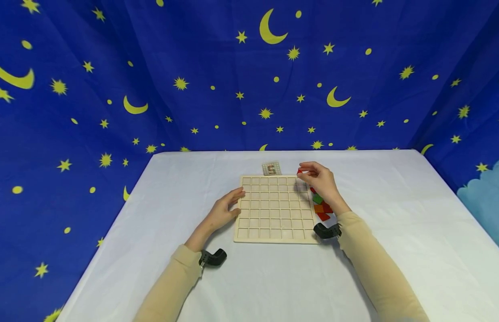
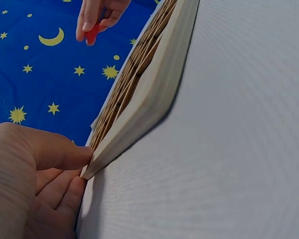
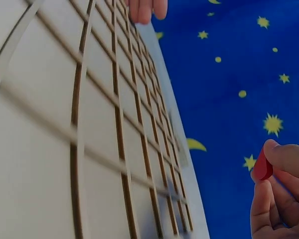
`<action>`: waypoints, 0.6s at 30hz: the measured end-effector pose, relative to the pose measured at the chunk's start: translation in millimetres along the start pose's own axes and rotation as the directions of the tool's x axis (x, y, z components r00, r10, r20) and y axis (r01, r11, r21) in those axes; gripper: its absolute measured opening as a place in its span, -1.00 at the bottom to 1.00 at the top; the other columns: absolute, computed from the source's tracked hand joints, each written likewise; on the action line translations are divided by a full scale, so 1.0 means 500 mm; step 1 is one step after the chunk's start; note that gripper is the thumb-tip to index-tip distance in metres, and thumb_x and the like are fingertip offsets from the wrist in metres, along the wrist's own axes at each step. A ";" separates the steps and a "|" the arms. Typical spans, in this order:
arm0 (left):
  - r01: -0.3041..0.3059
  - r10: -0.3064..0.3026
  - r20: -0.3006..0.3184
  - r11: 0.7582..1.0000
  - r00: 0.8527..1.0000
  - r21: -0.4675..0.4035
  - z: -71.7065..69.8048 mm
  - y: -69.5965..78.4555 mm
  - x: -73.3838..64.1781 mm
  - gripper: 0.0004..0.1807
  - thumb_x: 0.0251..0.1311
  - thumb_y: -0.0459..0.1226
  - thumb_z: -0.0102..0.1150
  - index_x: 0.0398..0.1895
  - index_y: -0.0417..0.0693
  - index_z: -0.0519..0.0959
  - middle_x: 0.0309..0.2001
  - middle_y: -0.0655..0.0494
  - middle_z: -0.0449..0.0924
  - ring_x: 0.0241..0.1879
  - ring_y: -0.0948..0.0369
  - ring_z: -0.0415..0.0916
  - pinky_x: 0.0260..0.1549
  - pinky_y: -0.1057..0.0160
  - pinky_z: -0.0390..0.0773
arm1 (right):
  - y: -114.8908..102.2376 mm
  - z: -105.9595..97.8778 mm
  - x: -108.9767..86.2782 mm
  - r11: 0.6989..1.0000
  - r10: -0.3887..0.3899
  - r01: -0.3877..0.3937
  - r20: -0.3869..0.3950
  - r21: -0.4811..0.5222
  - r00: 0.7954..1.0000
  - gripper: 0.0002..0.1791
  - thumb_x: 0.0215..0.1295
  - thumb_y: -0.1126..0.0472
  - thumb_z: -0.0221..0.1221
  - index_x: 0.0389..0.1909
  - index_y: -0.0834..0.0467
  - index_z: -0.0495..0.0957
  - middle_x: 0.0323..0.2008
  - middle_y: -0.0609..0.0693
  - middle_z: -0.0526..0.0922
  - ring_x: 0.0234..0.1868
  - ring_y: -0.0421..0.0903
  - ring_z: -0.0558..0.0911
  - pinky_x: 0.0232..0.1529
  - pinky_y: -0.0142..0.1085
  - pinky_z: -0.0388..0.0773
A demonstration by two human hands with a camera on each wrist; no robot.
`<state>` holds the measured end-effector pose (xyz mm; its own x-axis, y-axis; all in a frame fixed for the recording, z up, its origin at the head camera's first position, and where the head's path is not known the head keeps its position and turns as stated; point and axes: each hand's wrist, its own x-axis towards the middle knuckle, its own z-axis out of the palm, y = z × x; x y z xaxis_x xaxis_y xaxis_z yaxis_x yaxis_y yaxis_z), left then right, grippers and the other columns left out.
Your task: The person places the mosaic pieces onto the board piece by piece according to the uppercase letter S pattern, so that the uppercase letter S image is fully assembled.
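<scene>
A pale wooden grid board [image 1: 238,232] with raised square compartments lies flat on the table. At its left edge rests my left hand [image 1: 223,210], thumb and fingers spread along the rim. In the left wrist view, the thumb [image 2: 65,154] touches the board's edge, with other fingers beside it. My right hand [image 1: 319,179] is raised over the board's far right corner. Between its thumb and fingertips it pinches a small red piece [image 3: 263,167], held above the grid. The compartments in view hold no pieces.
Right of the board lie several loose red, orange and green pieces [image 1: 317,199], partly hidden by the right forearm. A small card [image 1: 271,168] with a printed grid pattern sits beyond the far edge. Blue star-patterned cloth [image 1: 217,67] hangs behind the white table [image 1: 185,188].
</scene>
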<state>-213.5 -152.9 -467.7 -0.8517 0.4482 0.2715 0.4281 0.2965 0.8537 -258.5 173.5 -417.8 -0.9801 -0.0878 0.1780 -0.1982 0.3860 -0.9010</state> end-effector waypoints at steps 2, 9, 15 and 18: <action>0.009 -0.009 -0.002 1.000 1.000 0.004 0.001 0.001 0.000 -0.28 0.03 -0.65 0.11 0.33 -0.45 0.14 0.23 -0.31 0.33 0.25 -0.10 0.27 0.27 0.08 0.27 | -0.004 0.011 0.002 1.000 -0.006 0.006 0.005 0.002 1.000 -0.56 0.20 0.10 0.28 0.08 0.16 0.54 -0.06 0.11 0.63 -0.17 -0.07 0.58 -0.22 -0.38 0.60; -0.003 0.004 -0.005 1.000 1.000 0.018 -0.001 0.034 -0.002 -0.31 0.03 -0.69 0.09 0.29 -0.54 0.14 0.20 -0.41 0.32 0.22 -0.18 0.27 0.25 0.00 0.28 | -0.004 0.046 0.003 0.999 -0.028 0.028 0.019 0.019 0.999 -0.59 0.20 0.16 0.27 0.07 0.16 0.54 -0.09 0.10 0.63 -0.23 -0.08 0.57 -0.25 -0.30 0.59; -0.006 0.006 0.018 1.000 1.000 -0.004 -0.009 0.072 -0.006 -0.33 0.02 -0.71 0.05 0.26 -0.63 0.11 0.17 -0.51 0.28 0.21 -0.28 0.23 0.24 -0.10 0.25 | 0.017 0.071 0.000 0.999 -0.034 0.032 0.080 0.029 0.996 -0.57 0.21 0.20 0.26 0.10 0.25 0.51 -0.10 0.12 0.63 -0.27 -0.06 0.58 -0.27 -0.24 0.61; -0.004 0.004 0.006 1.000 1.000 0.007 -0.006 0.057 -0.004 -0.32 0.02 -0.70 0.06 0.28 -0.59 0.13 0.17 -0.48 0.30 0.21 -0.25 0.25 0.24 -0.07 0.26 | 0.027 0.084 -0.002 0.998 -0.063 0.062 0.095 0.011 0.993 -0.59 0.19 0.23 0.28 0.07 0.25 0.54 -0.12 0.12 0.63 -0.27 -0.05 0.59 -0.28 -0.28 0.59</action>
<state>-200.6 -147.9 -442.6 -0.8480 0.4545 0.2727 0.4341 0.3005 0.8493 -259.8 139.9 -446.6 -0.9603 -0.1989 0.1957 -0.2584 0.3694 -0.8926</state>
